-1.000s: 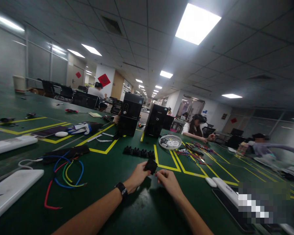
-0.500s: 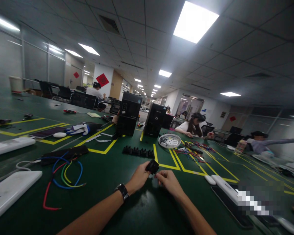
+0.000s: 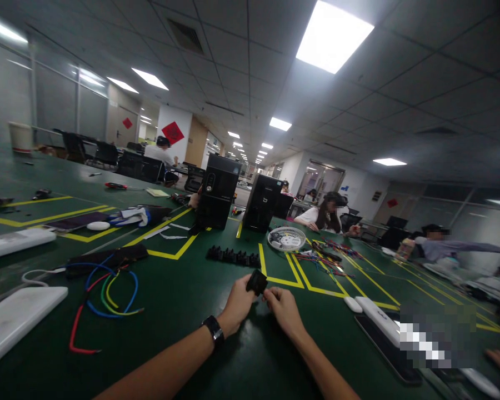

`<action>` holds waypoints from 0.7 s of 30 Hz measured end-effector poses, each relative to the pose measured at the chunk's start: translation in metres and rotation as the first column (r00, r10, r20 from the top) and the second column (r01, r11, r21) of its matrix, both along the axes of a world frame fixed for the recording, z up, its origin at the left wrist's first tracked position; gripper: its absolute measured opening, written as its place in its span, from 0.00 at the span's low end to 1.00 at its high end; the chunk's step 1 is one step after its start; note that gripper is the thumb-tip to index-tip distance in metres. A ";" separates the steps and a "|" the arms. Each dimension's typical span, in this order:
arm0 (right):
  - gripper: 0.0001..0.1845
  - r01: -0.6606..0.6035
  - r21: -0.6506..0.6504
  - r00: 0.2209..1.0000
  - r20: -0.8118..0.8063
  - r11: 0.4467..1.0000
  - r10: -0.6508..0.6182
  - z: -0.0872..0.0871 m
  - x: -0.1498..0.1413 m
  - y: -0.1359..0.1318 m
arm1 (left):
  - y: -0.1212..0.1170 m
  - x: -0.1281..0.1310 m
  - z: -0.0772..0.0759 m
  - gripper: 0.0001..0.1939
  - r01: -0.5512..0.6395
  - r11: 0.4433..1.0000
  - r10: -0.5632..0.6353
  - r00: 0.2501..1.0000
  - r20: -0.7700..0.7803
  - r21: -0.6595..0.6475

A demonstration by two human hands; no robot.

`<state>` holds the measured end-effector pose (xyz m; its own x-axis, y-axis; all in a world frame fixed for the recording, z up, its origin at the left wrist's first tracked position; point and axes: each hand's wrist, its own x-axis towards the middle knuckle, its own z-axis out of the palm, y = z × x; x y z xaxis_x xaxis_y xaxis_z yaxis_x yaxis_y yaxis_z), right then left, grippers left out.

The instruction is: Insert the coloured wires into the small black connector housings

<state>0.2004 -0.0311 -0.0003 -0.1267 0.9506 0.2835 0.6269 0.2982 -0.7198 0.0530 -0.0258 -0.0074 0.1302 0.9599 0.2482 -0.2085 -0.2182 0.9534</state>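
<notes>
My left hand [image 3: 238,300], with a dark watch on the wrist, is closed around a small black blocky part [image 3: 256,282] held above the green table. The thumb and fingers of my right hand [image 3: 281,308] are pinched together at the lower right side of that part. Whatever lies between those fingertips is hidden or too small to name. Just beyond my hands, a row of black parts [image 3: 233,256] lies on the table; they look similar in colour to the held one.
Left lie coloured wires [image 3: 108,294] and white power banks [image 3: 23,319]. Two black computer-like boxes [image 3: 220,191] stand ahead. A white basket [image 3: 286,239] and a wire pile [image 3: 327,258] lie right, with a dark tablet-like slab [image 3: 387,350] nearer. Other people sit beyond.
My fingers have shifted slightly around the black part, and the right fingertips are now closer against it. The whole view has moved a little.
</notes>
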 end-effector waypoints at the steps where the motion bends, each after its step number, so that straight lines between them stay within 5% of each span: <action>1: 0.19 0.005 0.008 1.000 0.010 1.000 -0.005 0.001 0.000 0.000 | 0.000 0.000 -0.001 0.19 0.006 1.000 -0.006 1.000 0.004 -0.011; 9: 0.16 0.022 -0.003 0.979 0.205 1.000 -0.021 0.009 -0.001 -0.006 | -0.008 -0.005 0.003 0.21 -0.089 0.967 0.168 0.928 -0.332 0.241; 16: 0.19 -0.003 0.037 0.984 0.180 0.999 -0.004 0.003 -0.001 -0.007 | -0.005 -0.002 0.003 0.21 -0.042 0.999 0.044 0.985 -0.166 0.017; 21: 0.19 -0.005 0.008 0.969 0.248 1.000 0.003 0.003 -0.002 -0.007 | -0.004 -0.007 0.004 0.24 -0.064 0.989 0.101 0.949 -0.297 0.133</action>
<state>0.1987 -0.0385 0.0030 -0.1977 0.9475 0.2514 0.7840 0.3068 -0.5396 0.0456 -0.0294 -0.0031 0.1383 0.9361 0.3234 0.1091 -0.3389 0.9345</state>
